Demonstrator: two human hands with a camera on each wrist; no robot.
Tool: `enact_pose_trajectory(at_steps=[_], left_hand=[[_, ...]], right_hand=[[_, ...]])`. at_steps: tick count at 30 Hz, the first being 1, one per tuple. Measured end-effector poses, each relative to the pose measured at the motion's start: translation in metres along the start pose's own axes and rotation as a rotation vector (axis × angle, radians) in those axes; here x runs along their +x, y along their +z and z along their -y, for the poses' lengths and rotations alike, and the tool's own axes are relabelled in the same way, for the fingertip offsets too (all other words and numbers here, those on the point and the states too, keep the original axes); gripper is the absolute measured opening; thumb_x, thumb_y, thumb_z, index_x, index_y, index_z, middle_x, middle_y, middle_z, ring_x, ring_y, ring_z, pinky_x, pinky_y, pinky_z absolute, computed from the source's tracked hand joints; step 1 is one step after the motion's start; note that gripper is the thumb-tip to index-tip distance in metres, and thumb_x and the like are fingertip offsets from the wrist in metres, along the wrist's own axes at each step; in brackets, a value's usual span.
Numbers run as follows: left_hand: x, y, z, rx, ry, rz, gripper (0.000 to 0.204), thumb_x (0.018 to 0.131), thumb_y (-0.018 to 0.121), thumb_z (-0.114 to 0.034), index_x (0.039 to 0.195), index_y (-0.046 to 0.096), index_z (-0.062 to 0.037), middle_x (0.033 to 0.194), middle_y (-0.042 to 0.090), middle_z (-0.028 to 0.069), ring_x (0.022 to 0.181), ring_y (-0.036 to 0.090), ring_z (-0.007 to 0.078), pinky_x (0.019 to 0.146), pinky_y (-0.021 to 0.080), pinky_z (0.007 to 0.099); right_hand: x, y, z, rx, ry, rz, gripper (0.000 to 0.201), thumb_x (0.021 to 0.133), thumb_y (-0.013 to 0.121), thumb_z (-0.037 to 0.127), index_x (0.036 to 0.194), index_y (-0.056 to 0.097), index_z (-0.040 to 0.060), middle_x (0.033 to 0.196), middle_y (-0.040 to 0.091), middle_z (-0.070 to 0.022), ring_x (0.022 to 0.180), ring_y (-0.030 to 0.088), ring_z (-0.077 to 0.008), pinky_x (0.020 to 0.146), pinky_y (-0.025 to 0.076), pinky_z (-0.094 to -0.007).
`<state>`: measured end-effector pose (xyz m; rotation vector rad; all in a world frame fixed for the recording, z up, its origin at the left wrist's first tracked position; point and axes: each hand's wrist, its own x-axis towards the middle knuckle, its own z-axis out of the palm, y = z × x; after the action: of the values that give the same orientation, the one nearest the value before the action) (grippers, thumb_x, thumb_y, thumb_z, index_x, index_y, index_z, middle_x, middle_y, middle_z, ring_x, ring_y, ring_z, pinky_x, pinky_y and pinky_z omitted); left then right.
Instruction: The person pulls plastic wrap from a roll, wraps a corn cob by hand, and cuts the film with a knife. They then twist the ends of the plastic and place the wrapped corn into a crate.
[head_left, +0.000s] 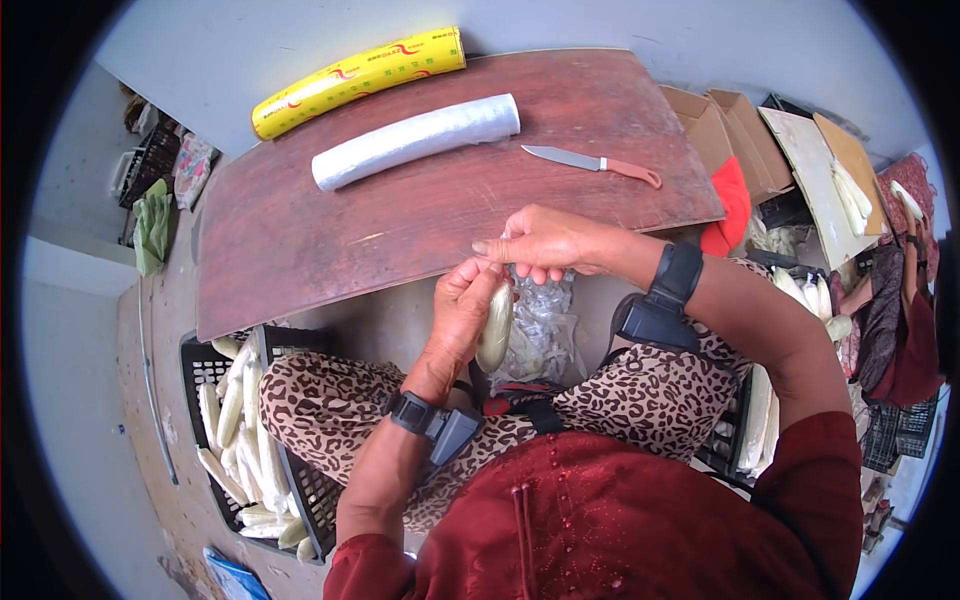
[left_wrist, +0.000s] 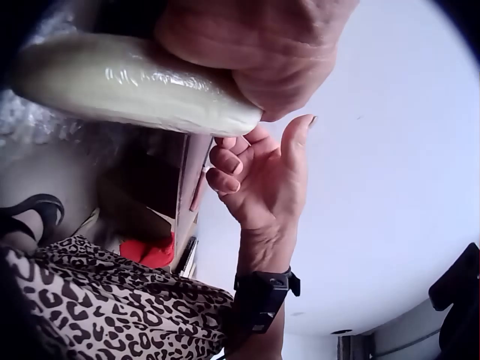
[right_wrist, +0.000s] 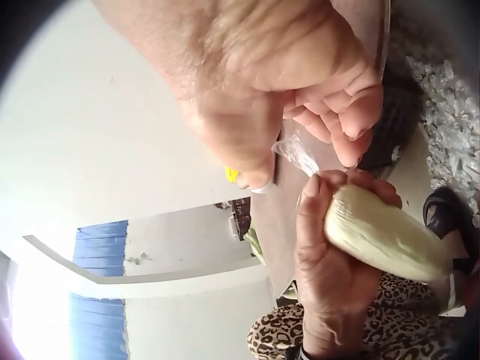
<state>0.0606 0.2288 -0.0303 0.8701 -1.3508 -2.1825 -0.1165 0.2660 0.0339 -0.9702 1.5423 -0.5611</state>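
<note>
A pale green, long vegetable (head_left: 495, 330) wrapped in shiny clear film hangs below the left hand (head_left: 463, 305), whose fingers are curled round its upper end. The same wrapped vegetable (left_wrist: 135, 90) fills the upper left of the left wrist view. In the right wrist view a twisted tail of clear film (right_wrist: 298, 154) rises from the end of the vegetable (right_wrist: 382, 232) held by the left hand (right_wrist: 337, 262). The right hand (head_left: 560, 243) is just above, its thumb and fingers parted around the film tail; whether they touch it is unclear.
On the reddish-brown board (head_left: 430, 230) lie a yellow printed roll (head_left: 360, 80), a clear film roll (head_left: 415, 142) and a knife (head_left: 590, 162). A black crate (head_left: 310, 490) of pale vegetables stands at left. Crumpled film (head_left: 545, 335) lies beyond the vegetable; cardboard boxes (head_left: 735, 140) stand at right.
</note>
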Motion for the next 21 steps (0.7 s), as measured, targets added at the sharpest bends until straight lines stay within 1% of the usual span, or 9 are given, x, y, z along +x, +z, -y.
enact_pose_trajectory(at_steps=[1, 2, 5, 8, 11, 14, 17, 20, 21], left_hand=[[0.001, 0.003, 0.001, 0.014, 0.017, -0.009, 0.018, 0.096, 0.056, -0.020, 0.089, 0.063, -0.0050, 0.077, 0.063, 0.0010, 0.068, 0.057, 0.0079, 0.061, 0.047, 0.0237], [0.002, 0.004, 0.002, 0.029, 0.035, -0.018, 0.018, 0.096, 0.056, -0.019, 0.088, 0.063, -0.0050, 0.077, 0.062, 0.0001, 0.067, 0.055, 0.0067, 0.060, 0.046, 0.0230], [0.006, -0.003, 0.010, 0.204, 0.082, 0.015, 0.017, 0.097, 0.056, -0.019, 0.090, 0.063, -0.0048, 0.076, 0.060, -0.0020, 0.066, 0.052, 0.0052, 0.059, 0.043, 0.0214], [0.009, -0.007, 0.011, 0.191, 0.011, 0.087, 0.025, 0.097, 0.055, -0.029, 0.098, 0.062, -0.0051, 0.082, 0.063, 0.0029, 0.072, 0.059, 0.0098, 0.064, 0.047, 0.0246], [0.007, -0.003, 0.007, 0.005, -0.117, 0.105, 0.030, 0.098, 0.052, -0.033, 0.104, 0.059, -0.0048, 0.086, 0.062, 0.0048, 0.076, 0.060, 0.0128, 0.067, 0.049, 0.0278], [0.006, -0.003, 0.014, -0.126, -0.229, 0.060, 0.036, 0.098, 0.049, -0.037, 0.109, 0.056, -0.0043, 0.090, 0.062, 0.0074, 0.079, 0.062, 0.0173, 0.070, 0.052, 0.0321], [0.008, -0.003, 0.025, -0.174, -0.286, -0.003, 0.038, 0.098, 0.047, -0.039, 0.111, 0.054, -0.0040, 0.090, 0.062, 0.0084, 0.079, 0.063, 0.0205, 0.072, 0.053, 0.0350], [0.005, 0.002, 0.021, -0.235, -0.303, -0.026, 0.039, 0.099, 0.046, -0.040, 0.111, 0.054, -0.0040, 0.089, 0.062, 0.0083, 0.080, 0.063, 0.0216, 0.072, 0.053, 0.0358], [0.004, 0.004, 0.019, -0.240, -0.313, -0.024, 0.040, 0.098, 0.046, -0.041, 0.111, 0.054, -0.0042, 0.089, 0.062, 0.0084, 0.080, 0.063, 0.0219, 0.072, 0.053, 0.0360]], right_hand=[[0.001, 0.002, -0.001, -0.017, -0.035, -0.006, 0.044, 0.090, 0.064, 0.041, 0.090, 0.060, -0.0024, 0.070, 0.057, -0.0035, 0.054, 0.053, -0.0074, 0.039, 0.038, -0.0213], [0.002, 0.003, -0.002, 0.020, -0.050, -0.036, 0.029, 0.090, 0.065, 0.027, 0.084, 0.060, -0.0013, 0.067, 0.057, -0.0033, 0.052, 0.052, -0.0076, 0.040, 0.038, -0.0213], [0.005, 0.003, -0.005, 0.040, -0.073, -0.085, 0.011, 0.086, 0.063, 0.009, 0.083, 0.060, -0.0011, 0.068, 0.058, -0.0040, 0.052, 0.053, -0.0079, 0.041, 0.039, -0.0217], [0.004, 0.003, -0.002, 0.034, -0.086, -0.120, 0.001, 0.083, 0.060, 0.001, 0.083, 0.060, -0.0006, 0.069, 0.059, -0.0045, 0.053, 0.055, -0.0084, 0.043, 0.041, -0.0229], [0.006, 0.001, -0.003, -0.021, -0.103, -0.148, 0.002, 0.083, 0.060, -0.001, 0.082, 0.060, -0.0002, 0.069, 0.059, -0.0050, 0.056, 0.057, -0.0091, 0.044, 0.042, -0.0245], [0.012, 0.001, -0.010, -0.077, -0.187, -0.142, 0.003, 0.082, 0.060, -0.003, 0.080, 0.058, -0.0009, 0.069, 0.059, -0.0053, 0.056, 0.058, -0.0103, 0.048, 0.045, -0.0264], [0.017, 0.002, -0.013, -0.223, -0.238, -0.137, 0.006, 0.079, 0.059, -0.006, 0.080, 0.058, -0.0008, 0.071, 0.059, -0.0044, 0.059, 0.058, -0.0116, 0.053, 0.047, -0.0281], [0.026, 0.002, -0.022, -0.289, -0.307, -0.182, 0.010, 0.075, 0.060, -0.004, 0.081, 0.062, 0.0039, 0.075, 0.067, -0.0097, 0.070, 0.065, -0.0188, 0.063, 0.049, -0.0353], [0.024, 0.002, -0.020, -0.290, -0.339, -0.175, 0.011, 0.075, 0.059, -0.005, 0.082, 0.060, 0.0034, 0.074, 0.064, -0.0073, 0.070, 0.062, -0.0169, 0.062, 0.049, -0.0338]])
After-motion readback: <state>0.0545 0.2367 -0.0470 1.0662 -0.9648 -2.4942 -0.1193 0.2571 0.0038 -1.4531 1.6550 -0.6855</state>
